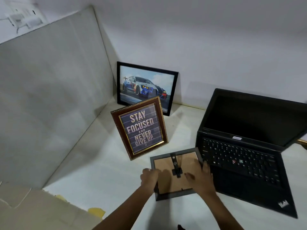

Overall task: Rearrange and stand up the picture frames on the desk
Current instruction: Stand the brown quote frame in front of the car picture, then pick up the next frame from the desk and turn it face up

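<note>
A grey picture frame (167, 195) lies face down on the white desk (103, 176), its brown backing and black stand leg (175, 166) showing. My left hand (149, 177) grips its left edge. My right hand (201, 177) rests on the backing at its right side, fingers spread. Behind it a brown and gold frame reading "Stay focused and never give up" (140, 128) stands upright. A black frame with a racing car picture (146, 87) leans against the back wall in the corner.
An open black laptop (245, 151) sits right of the grey frame, touching its right edge. A grey partition panel (49, 97) walls off the left side. A cardboard sheet (41, 211) lies at the front left.
</note>
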Tool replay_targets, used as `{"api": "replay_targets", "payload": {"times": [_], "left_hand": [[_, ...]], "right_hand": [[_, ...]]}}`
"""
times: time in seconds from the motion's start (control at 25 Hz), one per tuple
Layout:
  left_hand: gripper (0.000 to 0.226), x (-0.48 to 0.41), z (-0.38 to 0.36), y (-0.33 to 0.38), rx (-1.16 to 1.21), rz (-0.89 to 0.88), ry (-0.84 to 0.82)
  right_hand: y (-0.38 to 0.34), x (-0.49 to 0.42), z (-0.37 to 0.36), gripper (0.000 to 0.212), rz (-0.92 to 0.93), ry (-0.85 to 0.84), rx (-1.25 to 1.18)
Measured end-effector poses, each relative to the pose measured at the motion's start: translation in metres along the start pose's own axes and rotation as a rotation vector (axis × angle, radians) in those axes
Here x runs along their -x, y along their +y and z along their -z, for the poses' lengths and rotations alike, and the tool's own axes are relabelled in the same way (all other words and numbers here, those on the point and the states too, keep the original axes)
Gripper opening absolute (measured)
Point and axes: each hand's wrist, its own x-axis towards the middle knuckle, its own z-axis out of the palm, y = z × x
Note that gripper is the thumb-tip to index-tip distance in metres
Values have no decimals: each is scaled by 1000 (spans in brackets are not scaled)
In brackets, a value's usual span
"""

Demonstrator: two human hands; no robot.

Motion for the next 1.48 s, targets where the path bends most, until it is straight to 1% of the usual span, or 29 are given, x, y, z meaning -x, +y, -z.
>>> {"api": "replay_targets", "payload": {"times": [0.04, 0.08, 0.16, 0.2, 0.28, 0.36, 0.44, 0.48, 0.52, 0.6, 0.64, 0.68, 0.76, 0.84, 0.88, 0.92, 0.96, 1.04, 1.08, 1.12, 1.16, 1.24, 1.28, 1.36, 1.48], "left_hand": [[49, 9, -3, 1, 4, 23, -44], [48, 16, -5, 3, 72, 53, -82], [33, 27, -2, 6, 240, 112, -214], [28, 34, -1, 8, 287, 126, -253], [31, 42, -5, 8, 313, 118, -278], [36, 55, -23, 14, 295, 55, -348], [40, 70, -46, 26, 172, -72, -393], [43, 77, -61, 34, 99, -146, -409], [47, 84, -76, 42, 55, -216, -421], [52, 103, -109, 60, 29, -277, -443], [50, 113, -127, 66, 36, -269, -446], [44, 122, -148, 72, 72, -230, -449], [31, 139, -189, 79, 165, -137, -507], [28, 155, -232, 87, 177, -121, -573], [29, 163, -257, 91, 179, -117, -617], [30, 170, -278, 94, 202, -103, -664], [29, 176, -301, 96, 225, -81, -710], [27, 187, -348, 95, 183, -55, -757], [30, 191, -369, 93, 121, -48, -753], [36, 194, -390, 91, 50, -41, -742], [44, 196, -407, 90, -13, -31, -733], [59, 197, -434, 91, -103, -32, -744], [59, 199, -448, 93, -129, -60, -748], [51, 198, -473, 96, -221, -187, -694], [49, 192, -502, 98, -504, -410, -601]], "right_hand": [[1, 9, -1, 64, 3, -14, -33], [1, 17, 4, 61, -1, -10, -104], [3, 26, 24, 55, -14, 38, -266], [5, 29, 37, 53, -8, 67, -338], [11, 37, 62, 54, 31, 102, -479], [24, 51, 86, 61, 114, 127, -555], [47, 65, 112, 67, 164, 211, -602], [65, 71, 128, 62, 138, 257, -673], [83, 78, 147, 51, 83, 274, -767], [123, 90, 182, 27, -60, 218, -986], [149, 96, 198, 24, -117, 164, -1111], [173, 105, 214, 25, -123, 103, -1198], [218, 124, 238, 28, -68, 52, -1283], [262, 140, 251, 23, -98, 50, -1275], [288, 145, 255, 26, -103, 86, -1135], [310, 145, 254, 28, -75, 136, -933], [330, 142, 253, 26, -92, 213, -706], [368, 134, 253, 14, -154, 423, -344], [384, 127, 252, 8, -172, 530, -273], [400, 120, 253, 3, -175, 603, -267], [416, 110, 254, 6, -169, 649, -284], [445, 89, 258, 10, -196, 659, -406], [457, 80, 261, 10, -245, 635, -502], [472, 65, 259, 5, -331, 597, -686], [485, 41, 246, 10, -354, 609, -826]]}}
